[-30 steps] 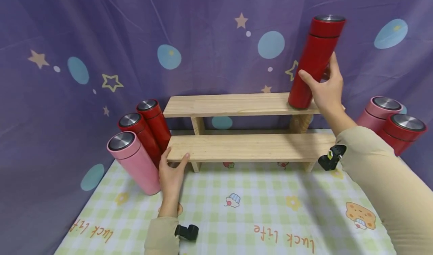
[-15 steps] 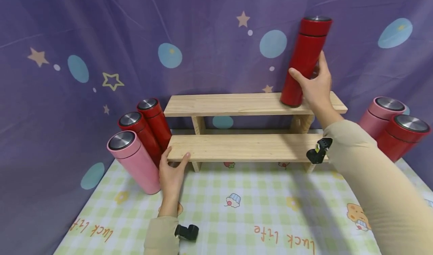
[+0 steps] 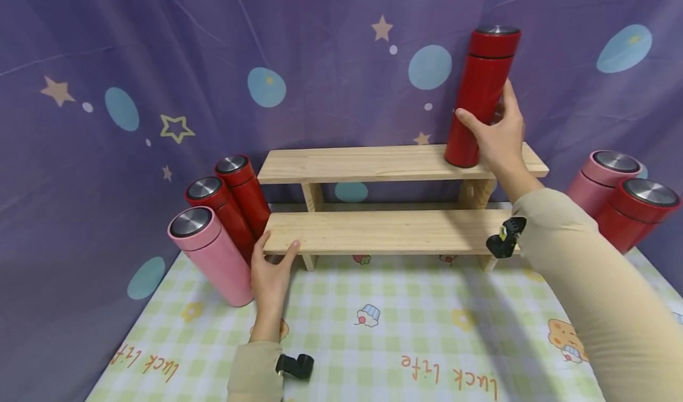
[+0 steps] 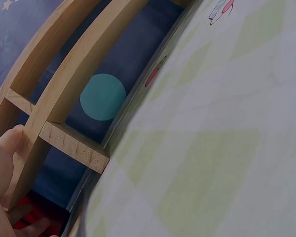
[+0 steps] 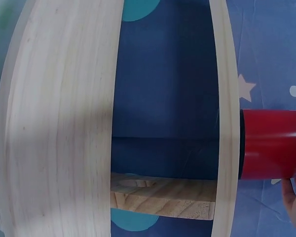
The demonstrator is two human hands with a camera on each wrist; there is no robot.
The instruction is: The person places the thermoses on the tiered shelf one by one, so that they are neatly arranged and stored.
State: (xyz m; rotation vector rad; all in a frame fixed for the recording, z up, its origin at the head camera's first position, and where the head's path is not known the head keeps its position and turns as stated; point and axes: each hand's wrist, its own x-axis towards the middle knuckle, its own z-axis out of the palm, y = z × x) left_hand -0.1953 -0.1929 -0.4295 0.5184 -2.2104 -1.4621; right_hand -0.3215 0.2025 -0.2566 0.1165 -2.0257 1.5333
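Right hand (image 3: 504, 138) is full: thumb along the near left side, fingers wrapped on the far right side, and it's a red thermos (image 3: 482, 85) they grasp, low on the body. Most of the thermos rises above those fingers, steel-topped lid highest; the base sits just below them and to their left, over the right-hand stretch of the upper board (image 3: 352, 163). And here's the relation that counts, I'd judge: long axis vertical, squared up to that board. The right wrist view backs it, the dark base ring right up at the board's edge, apparently touching, though the edge hides the exact contact.

Over to the left hand (image 3: 271, 277), well apart from the thermos, so the right is clearly the nearer. Its thumb lies on the front edge of the lower board (image 3: 373, 231), the fingers round the left end: a pinch at the corner, likely a steadying one.

Just left of those left fingers, a pink bottle (image 3: 219, 259); beyond them, two red bottles (image 3: 229, 215) close together, whether touched I can't tell. Out to the right of the right fingers and lower, another pink bottle (image 3: 589, 182) and red bottle (image 3: 629, 215). Nearer than both hands' fingers spreads the checked surface (image 3: 373, 354).
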